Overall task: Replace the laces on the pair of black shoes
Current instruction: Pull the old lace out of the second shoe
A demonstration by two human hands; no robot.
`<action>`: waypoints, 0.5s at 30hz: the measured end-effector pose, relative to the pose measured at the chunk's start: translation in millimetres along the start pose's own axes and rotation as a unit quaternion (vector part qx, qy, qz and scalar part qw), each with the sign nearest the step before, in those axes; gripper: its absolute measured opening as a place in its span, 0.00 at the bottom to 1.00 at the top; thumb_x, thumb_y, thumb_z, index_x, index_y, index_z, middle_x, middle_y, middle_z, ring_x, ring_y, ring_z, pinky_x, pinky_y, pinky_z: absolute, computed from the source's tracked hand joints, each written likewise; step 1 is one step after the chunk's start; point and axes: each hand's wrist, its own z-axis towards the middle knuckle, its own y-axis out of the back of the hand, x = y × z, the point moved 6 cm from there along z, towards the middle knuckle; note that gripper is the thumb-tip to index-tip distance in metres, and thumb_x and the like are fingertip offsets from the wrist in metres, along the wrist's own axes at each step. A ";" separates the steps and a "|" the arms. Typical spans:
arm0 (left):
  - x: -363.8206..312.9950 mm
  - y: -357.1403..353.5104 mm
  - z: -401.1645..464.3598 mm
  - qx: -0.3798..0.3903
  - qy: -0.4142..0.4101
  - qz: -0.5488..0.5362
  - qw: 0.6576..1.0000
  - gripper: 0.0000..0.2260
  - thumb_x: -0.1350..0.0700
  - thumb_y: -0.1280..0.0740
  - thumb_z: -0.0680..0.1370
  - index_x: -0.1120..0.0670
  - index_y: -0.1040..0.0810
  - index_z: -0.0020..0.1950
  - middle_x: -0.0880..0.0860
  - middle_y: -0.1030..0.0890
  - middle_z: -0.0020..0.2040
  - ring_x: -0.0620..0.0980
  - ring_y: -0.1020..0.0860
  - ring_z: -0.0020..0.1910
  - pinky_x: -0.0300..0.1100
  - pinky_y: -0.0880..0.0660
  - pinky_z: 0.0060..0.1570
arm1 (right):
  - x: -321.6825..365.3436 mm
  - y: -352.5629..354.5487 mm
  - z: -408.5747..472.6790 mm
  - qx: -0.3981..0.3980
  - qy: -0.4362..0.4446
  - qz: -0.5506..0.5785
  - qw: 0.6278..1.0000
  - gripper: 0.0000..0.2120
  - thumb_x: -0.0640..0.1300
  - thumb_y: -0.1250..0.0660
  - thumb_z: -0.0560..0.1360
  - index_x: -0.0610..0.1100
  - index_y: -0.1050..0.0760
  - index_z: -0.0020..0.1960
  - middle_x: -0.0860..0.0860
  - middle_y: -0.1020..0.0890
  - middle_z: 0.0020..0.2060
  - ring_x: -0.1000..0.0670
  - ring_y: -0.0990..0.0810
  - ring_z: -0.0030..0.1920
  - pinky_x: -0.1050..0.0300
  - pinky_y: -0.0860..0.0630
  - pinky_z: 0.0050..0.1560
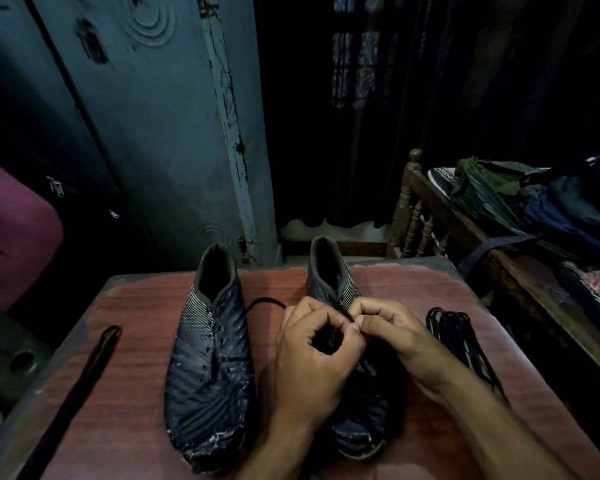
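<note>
Two worn black shoes stand on the reddish wooden table [129, 403], toes toward me. The left shoe [210, 362] has empty eyelets and no lace. Both my hands work over the right shoe [329, 275], which they largely hide. My left hand [317, 355] and my right hand [388, 330] each pinch the black lace [264, 303] near the shoe's upper eyelets; a loop of it arcs out to the left between the shoes.
A long black lace [84, 375] lies stretched along the table's left side. A bundle of black laces [454, 330] lies to the right of my hands. A wooden bed frame [416, 209] with clothes stands at the right, a blue door [153, 133] behind.
</note>
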 end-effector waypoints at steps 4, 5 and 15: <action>-3.9 -7.7 -1.5 0.038 -0.027 0.022 0.999 0.07 0.45 0.30 0.70 0.46 0.23 0.36 0.43 0.25 0.39 0.44 0.25 0.46 0.48 0.28 0.50 | -1.2 1.6 0.8 -0.020 0.001 0.008 1.000 0.10 0.46 0.34 0.76 0.40 0.25 0.40 0.46 0.26 0.35 0.47 0.30 0.38 0.53 0.33 0.41; -3.8 -9.1 -1.8 0.043 -0.033 0.039 0.998 0.07 0.44 0.30 0.70 0.46 0.23 0.37 0.42 0.25 0.39 0.43 0.26 0.46 0.50 0.27 0.50 | -1.2 2.3 1.4 -0.030 -0.001 0.003 1.000 0.09 0.45 0.34 0.76 0.43 0.25 0.38 0.49 0.26 0.33 0.50 0.30 0.36 0.57 0.33 0.38; 21.1 -0.1 3.3 -0.012 0.064 0.037 0.997 0.20 0.37 0.39 0.75 0.51 0.26 0.32 0.46 0.27 0.36 0.47 0.25 0.42 0.48 0.30 0.44 | 0.0 4.3 -0.3 -0.016 0.029 -0.011 0.999 0.15 0.49 0.35 0.67 0.40 0.34 0.30 0.47 0.33 0.27 0.52 0.35 0.32 0.59 0.37 0.35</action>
